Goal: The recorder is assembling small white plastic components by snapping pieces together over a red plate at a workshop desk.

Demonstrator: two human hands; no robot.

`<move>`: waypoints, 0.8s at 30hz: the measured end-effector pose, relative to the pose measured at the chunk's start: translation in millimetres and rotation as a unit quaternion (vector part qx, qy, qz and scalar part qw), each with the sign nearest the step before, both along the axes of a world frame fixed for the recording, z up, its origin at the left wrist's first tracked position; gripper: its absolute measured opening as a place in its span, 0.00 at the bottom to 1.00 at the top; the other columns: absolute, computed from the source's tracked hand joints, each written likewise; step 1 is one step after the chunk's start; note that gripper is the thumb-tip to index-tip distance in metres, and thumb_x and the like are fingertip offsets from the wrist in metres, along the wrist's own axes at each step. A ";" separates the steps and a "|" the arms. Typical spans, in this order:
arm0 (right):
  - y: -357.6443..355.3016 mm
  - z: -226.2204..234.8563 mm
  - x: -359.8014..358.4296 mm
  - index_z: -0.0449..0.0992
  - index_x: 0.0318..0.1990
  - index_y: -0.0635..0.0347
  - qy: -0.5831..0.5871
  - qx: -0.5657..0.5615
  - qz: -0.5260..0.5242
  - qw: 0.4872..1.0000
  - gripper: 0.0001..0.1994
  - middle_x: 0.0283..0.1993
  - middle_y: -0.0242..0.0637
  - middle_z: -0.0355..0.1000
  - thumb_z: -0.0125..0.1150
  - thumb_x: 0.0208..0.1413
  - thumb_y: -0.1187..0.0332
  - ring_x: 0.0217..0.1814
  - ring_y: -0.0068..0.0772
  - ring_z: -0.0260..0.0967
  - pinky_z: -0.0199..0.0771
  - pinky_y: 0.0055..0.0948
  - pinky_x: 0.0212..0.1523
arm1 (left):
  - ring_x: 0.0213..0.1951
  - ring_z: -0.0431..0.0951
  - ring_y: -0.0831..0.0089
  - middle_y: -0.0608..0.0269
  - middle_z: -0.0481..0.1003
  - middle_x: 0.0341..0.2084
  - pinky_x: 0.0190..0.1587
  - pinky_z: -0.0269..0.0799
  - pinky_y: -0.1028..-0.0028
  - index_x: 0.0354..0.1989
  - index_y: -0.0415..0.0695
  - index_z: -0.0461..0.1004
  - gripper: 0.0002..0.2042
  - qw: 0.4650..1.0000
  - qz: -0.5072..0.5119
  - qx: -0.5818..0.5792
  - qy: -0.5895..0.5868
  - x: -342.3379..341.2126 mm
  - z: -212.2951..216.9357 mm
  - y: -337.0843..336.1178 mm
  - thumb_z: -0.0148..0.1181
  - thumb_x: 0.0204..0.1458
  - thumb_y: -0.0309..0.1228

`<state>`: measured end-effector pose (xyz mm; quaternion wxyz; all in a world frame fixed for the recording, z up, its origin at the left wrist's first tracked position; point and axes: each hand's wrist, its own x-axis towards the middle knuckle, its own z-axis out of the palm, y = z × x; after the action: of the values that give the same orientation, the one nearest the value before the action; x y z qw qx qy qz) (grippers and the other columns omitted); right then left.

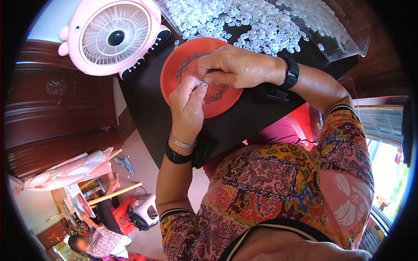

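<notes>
My left hand pinches a tiny pale part between thumb and fingertips over a red round plate. My right hand meets it from the right, fingertips closed on the same small part. The plate lies on a dark table and holds a ring of small dark metal pieces. A black band sits on each wrist, and the left wrist also carries a silver bracelet.
A heap of small white plastic pieces lies behind the plate, partly in a clear tray. A pink fan stands at the table's left end. Another person sits on the floor at lower left, near scissors.
</notes>
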<state>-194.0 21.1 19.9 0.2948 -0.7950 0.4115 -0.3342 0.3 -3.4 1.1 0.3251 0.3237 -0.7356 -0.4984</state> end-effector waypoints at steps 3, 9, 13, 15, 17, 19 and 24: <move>1.2 -2.6 1.8 0.68 0.31 0.62 -0.007 -0.004 -0.001 1.000 0.04 0.23 0.41 0.67 0.56 0.54 0.74 0.26 0.41 0.68 0.64 0.34 0.27 | 0.20 0.64 0.84 0.69 0.65 0.15 0.22 0.57 0.82 0.25 0.39 0.67 0.07 1.000 0.007 -0.014 -0.002 0.0 -4.1 0.5 0.50 0.52 0.28; 3.0 -4.3 4.5 0.68 0.31 0.62 0.001 -0.031 -0.007 1.000 0.03 0.23 0.41 0.68 0.56 0.53 0.74 0.27 0.41 0.69 0.65 0.34 0.29 | 0.20 0.63 0.80 0.65 0.64 0.16 0.24 0.60 0.77 0.25 0.36 0.66 0.06 1.000 0.012 0.015 -0.013 0.0 1.5 3.7 0.50 0.51 0.24; 2.4 -3.2 3.6 0.68 0.31 0.62 -0.009 -0.032 0.003 0.999 0.03 0.23 0.40 0.68 0.57 0.52 0.75 0.28 0.41 0.69 0.65 0.35 0.29 | 0.18 0.64 0.84 0.70 0.65 0.14 0.21 0.56 0.82 0.24 0.39 0.68 0.08 1.000 0.009 0.002 -0.002 -0.5 -0.2 3.4 0.49 0.52 0.29; 3.3 -0.8 2.7 0.69 0.30 0.62 0.031 -0.050 0.004 0.998 0.04 0.23 0.41 0.68 0.57 0.52 0.74 0.27 0.41 0.69 0.65 0.34 0.28 | 0.18 0.64 0.84 0.70 0.65 0.14 0.21 0.56 0.82 0.24 0.39 0.68 0.08 0.999 0.003 -0.030 -0.017 0.0 -3.3 2.4 0.49 0.53 0.28; 3.4 -0.6 2.4 0.69 0.31 0.62 0.023 -0.028 0.003 0.999 0.04 0.24 0.41 0.68 0.57 0.52 0.73 0.27 0.40 0.69 0.65 0.34 0.29 | 0.19 0.64 0.83 0.68 0.65 0.15 0.22 0.58 0.81 0.24 0.38 0.68 0.07 1.000 0.002 0.000 -0.010 -0.6 1.4 4.3 0.50 0.52 0.27; 2.7 0.8 0.6 0.69 0.31 0.62 0.016 -0.006 0.002 1.000 0.04 0.24 0.41 0.69 0.58 0.53 0.73 0.27 0.39 0.70 0.65 0.34 0.29 | 0.20 0.64 0.81 0.67 0.65 0.16 0.23 0.60 0.79 0.25 0.36 0.67 0.06 1.000 -0.001 0.030 -0.003 -2.6 3.1 3.9 0.50 0.51 0.25; -11.9 7.1 -20.3 0.74 0.37 0.62 0.008 -0.075 -0.117 0.990 0.08 0.29 0.41 0.73 0.58 0.55 0.67 0.30 0.32 0.71 0.70 0.28 0.34 | 0.19 0.68 0.80 0.66 0.69 0.16 0.22 0.61 0.81 0.27 0.38 0.70 0.07 0.994 0.043 0.075 0.073 -2.0 1.7 -1.3 0.48 0.53 0.27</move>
<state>-214.3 9.1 27.0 0.1903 -0.7638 0.4778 -0.3900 -1.7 -4.7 2.8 0.3738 0.3415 -0.6560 -0.5597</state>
